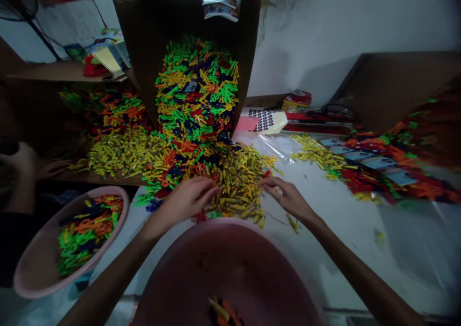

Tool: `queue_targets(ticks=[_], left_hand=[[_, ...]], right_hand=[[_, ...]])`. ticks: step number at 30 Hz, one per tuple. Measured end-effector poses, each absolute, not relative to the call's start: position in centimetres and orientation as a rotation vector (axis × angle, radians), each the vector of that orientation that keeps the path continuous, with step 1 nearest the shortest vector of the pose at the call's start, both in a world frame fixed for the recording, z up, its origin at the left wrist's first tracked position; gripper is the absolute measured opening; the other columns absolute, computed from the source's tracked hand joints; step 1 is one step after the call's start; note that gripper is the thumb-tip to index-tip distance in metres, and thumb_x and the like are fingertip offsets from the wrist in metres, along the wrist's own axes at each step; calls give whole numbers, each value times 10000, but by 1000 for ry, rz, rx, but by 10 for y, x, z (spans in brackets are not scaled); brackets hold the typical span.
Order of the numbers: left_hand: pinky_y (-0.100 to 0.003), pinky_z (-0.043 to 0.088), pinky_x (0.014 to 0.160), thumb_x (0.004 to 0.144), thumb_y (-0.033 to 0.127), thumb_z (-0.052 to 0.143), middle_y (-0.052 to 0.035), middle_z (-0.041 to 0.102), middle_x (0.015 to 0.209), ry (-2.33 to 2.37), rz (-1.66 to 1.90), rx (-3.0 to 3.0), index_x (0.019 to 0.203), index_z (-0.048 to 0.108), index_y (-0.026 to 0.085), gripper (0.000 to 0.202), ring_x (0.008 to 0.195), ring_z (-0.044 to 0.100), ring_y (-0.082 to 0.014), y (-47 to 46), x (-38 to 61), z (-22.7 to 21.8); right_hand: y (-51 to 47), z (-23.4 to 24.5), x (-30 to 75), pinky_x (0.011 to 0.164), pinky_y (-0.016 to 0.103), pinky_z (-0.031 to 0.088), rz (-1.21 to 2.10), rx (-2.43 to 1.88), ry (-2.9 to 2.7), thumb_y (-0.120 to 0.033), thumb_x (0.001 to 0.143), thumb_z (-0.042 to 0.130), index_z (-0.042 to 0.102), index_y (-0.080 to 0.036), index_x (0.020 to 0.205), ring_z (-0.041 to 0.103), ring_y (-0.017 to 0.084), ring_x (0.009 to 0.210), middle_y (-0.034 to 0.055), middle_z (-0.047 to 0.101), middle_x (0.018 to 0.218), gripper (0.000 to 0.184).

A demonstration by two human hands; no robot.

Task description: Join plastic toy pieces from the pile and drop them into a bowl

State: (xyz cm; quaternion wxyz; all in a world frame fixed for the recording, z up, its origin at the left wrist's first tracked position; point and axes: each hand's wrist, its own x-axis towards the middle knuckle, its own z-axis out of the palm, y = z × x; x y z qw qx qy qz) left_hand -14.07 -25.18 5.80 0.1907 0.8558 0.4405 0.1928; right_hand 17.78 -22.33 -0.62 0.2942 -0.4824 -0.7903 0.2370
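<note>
yellow plastic pieces (236,187) heap under my left hand (185,202) and right hand (288,199), fingers open — nothing gripped — and the pink basin (223,254) below holds only a few.

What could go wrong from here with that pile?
Two risks. The multicoloured heap banked against the dark cardboard sheet looks steep and might slide onto the yellow plastic pieces under the left hand and right hand, mixing colours. A stray yellow piece lying loose beyond the pink basin might get missed or drop off the table.
</note>
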Motion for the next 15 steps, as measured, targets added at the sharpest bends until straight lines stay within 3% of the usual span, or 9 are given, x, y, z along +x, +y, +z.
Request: queue_targets(ticks=[2, 4, 6, 10, 15], left_hand=[[-238, 441, 731, 990, 339, 429, -63, 657, 891, 1195, 414, 2562, 937, 670, 177, 295, 834, 610, -176, -219, -130, 27], [-226, 443, 692, 969, 246, 432, -59, 660, 939, 1122, 200, 2695, 999, 669, 196, 245, 827, 613, -169, -194, -116, -4], [-231, 450, 689, 941, 202, 457, -59, 662, 972, 1080, 146, 2774, 1071, 655, 204, 237, 837, 615, -173, -180, -100, -29], [-267, 466, 771, 939, 182, 463, -73, 655, 1002, 1019, 172, 2949, 1047, 630, 176, 199, 933, 602, -196, -172, -68, -56], [-361, 430, 903, 921, 192, 510, -136, 612, 1125, 1014, 227, 3133, 1070, 606, 119, 192, 1083, 535, -259, -163, -42, -68]], right_hand=[[-179, -42, 203, 1008, 476, 430, 342, -1476, -2030, -194, 910, 459, 663, -196, 1149, 553, 281, 1150, 120, 632, 1223, 314], [-144, -75, 222, 999, 495, 429, 308, -1652, -2027, -141, 829, 519, 653, -205, 1205, 503, 318, 1217, 149, 543, 1365, 405], [-124, -100, 232, 962, 470, 456, 378, -1670, -2040, -156, 818, 539, 674, -217, 1178, 547, 314, 1159, 146, 592, 1315, 390], [-127, -133, 226, 977, 485, 437, 425, -1589, -1971, -203, 839, 498, 690, -205, 1136, 608, 301, 1054, 126, 693, 1130, 354], [-157, -154, 206, 1013, 489, 419, 482, -1471, -1767, -321, 854, 472, 662, -209, 1159, 543, 301, 1195, 123, 614, 1288, 376]])
